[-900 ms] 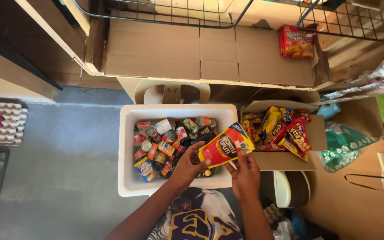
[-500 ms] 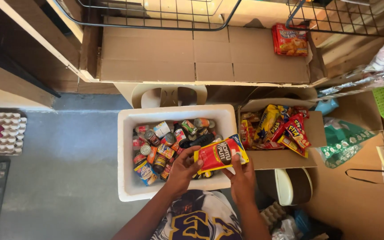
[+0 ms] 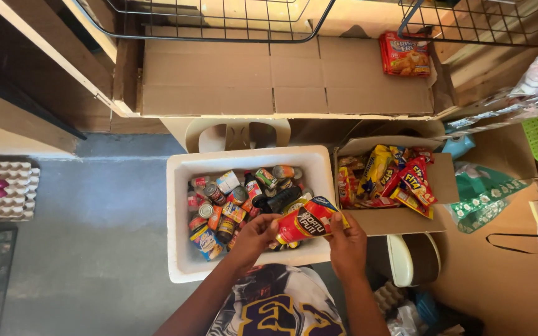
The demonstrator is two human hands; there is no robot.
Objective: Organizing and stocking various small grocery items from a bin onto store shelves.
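Grey concrete floor runs under a white foam box full of cans, with a flat cardboard shelf at twelve o'clock. Over the box's near edge, the left hand and right hand share a red and yellow snack packet, each grip pinching one end of it. At three o'clock, just beside the foam box, a cardboard box holds more packets. An egg tray lies at nine o'clock.
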